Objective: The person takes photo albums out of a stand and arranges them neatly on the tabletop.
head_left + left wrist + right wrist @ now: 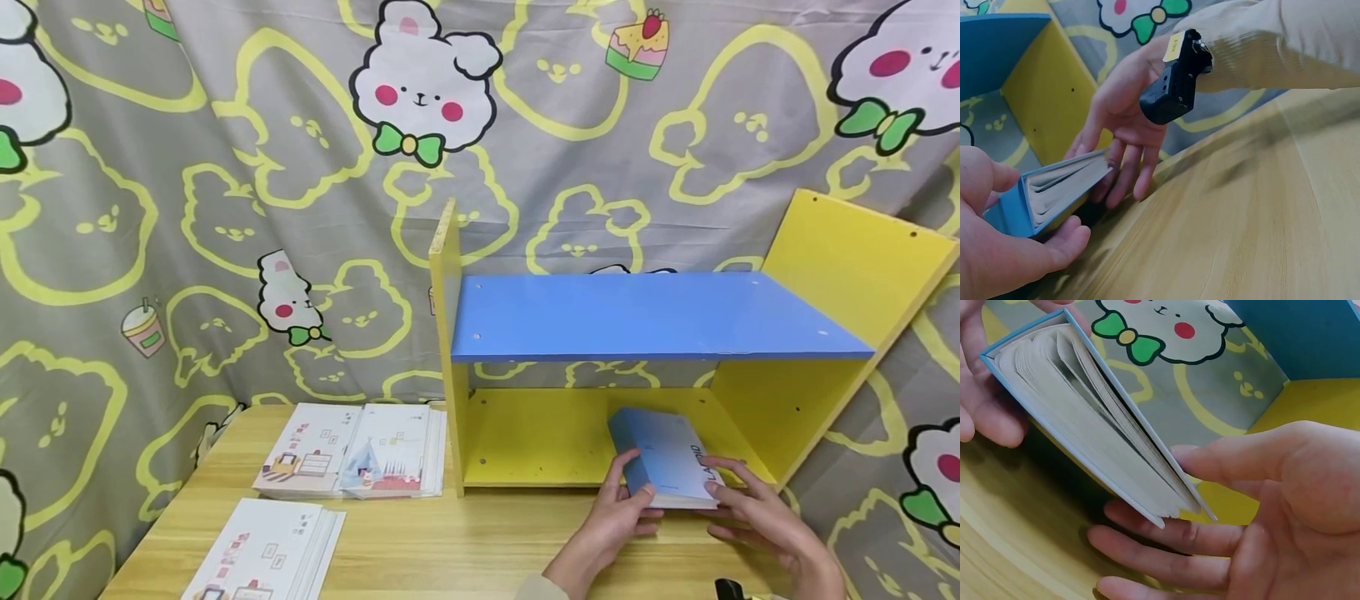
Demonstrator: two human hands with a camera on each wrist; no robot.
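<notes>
A matt blue paper-covered book (663, 457), painted smooth board shelf (645, 317), grained wooden table (465, 542), printed cloth backdrop (225, 167)

Cut off at the head view's bottom edge — the nearest booklet stack (262, 554) and both forearms. Too small to read beyond a few letters — the spine lettering on the blue book (663, 458). Blurred in the left wrist view — the wooden tabletop (1260, 212).

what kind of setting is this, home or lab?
Likely a staged home or kids'-room corner: a cartoon bunny cloth hangs as backdrop, a small yellow-and-blue shelf sits on a wooden table, and booklets lie beside it.
</notes>
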